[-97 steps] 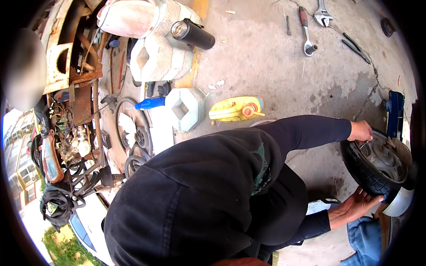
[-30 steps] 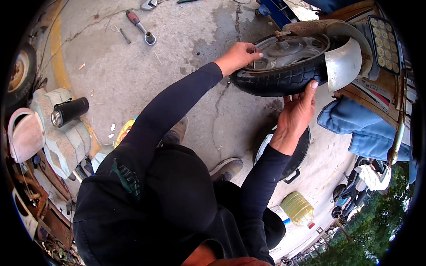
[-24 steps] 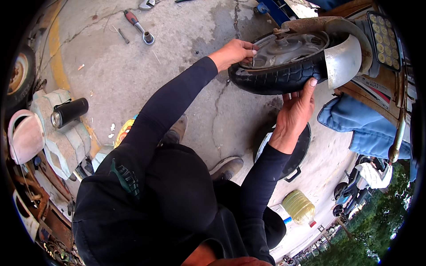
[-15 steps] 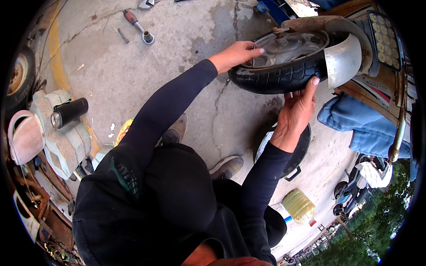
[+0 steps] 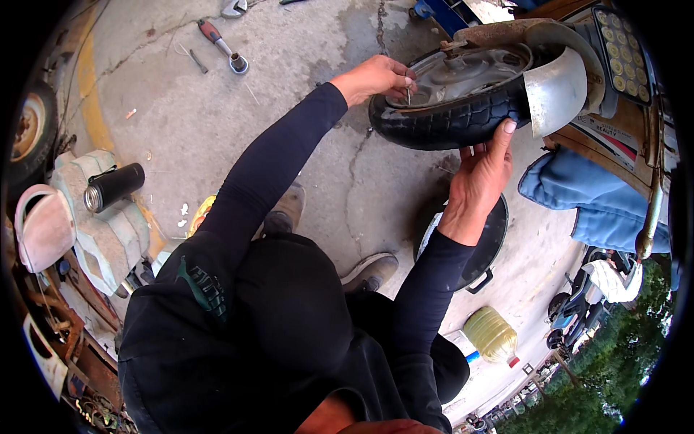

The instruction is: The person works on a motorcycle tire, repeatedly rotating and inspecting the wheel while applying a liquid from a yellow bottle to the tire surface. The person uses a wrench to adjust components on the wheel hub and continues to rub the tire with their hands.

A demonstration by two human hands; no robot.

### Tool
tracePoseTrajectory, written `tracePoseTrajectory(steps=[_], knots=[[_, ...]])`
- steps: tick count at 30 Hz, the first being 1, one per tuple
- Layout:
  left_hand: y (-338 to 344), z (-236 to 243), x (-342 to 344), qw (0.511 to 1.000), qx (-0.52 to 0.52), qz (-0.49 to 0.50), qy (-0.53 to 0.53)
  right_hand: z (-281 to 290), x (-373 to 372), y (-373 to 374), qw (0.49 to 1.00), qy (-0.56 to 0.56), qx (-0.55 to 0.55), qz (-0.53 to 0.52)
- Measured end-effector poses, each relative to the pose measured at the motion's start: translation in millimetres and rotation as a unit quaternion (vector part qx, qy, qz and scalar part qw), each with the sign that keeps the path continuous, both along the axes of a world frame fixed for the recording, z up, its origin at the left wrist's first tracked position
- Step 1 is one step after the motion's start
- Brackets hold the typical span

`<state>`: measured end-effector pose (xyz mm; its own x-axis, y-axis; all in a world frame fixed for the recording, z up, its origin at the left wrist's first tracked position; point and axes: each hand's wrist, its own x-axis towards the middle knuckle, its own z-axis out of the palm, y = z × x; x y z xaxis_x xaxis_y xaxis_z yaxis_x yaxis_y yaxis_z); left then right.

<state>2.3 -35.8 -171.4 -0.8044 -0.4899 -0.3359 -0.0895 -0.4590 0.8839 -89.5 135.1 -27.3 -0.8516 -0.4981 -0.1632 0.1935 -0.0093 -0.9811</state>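
A wheel with a black, blocky-treaded tyre (image 5: 452,129) and a grey metal rim (image 5: 470,72) sits at upper right, partly under a silvery mudguard (image 5: 557,90). My left hand (image 5: 377,78) is at the wheel's left side, its fingertips pinched together around a thin metal piece (image 5: 408,92) by the rim edge. Whether that piece is fixed to the wheel I cannot tell. From the near side, my right hand (image 5: 478,181) grips the tyre, thumb up against the tread and mudguard edge, fingers curled and partly hidden beneath.
On the concrete lie a ratchet wrench (image 5: 223,47) and an adjustable wrench (image 5: 235,7). Beneath my right forearm stands a black basin (image 5: 493,246), with a jug of yellowish liquid (image 5: 491,336) nearby. A black flask (image 5: 114,186) rests on concrete blocks (image 5: 108,242) at left.
My left hand has moved slightly up and left, its fingers now pinched together on the thin piece at the rim. My right hand keeps its grip on the tyre.
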Motion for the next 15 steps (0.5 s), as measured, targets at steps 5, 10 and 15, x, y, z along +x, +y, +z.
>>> tracePoseTrajectory(steps=[5, 10, 15], knots=[[-1.3, -9.4, 3.0, 0.994, 0.046, -0.02, 0.101, 4.1, -0.3, -0.3, 1.0, -0.001, -0.005, -0.002], [4.5, -14.5, -6.3, 0.996, 0.059, -0.022, 0.056, 1.8, -9.7, 5.6, 1.0, -0.017, 0.009, -0.01], [-29.5, -6.2, -17.1, 0.983, 0.053, 0.176, 0.005, -2.9, -9.5, 6.2, 1.0, -0.006, 0.024, 0.018]])
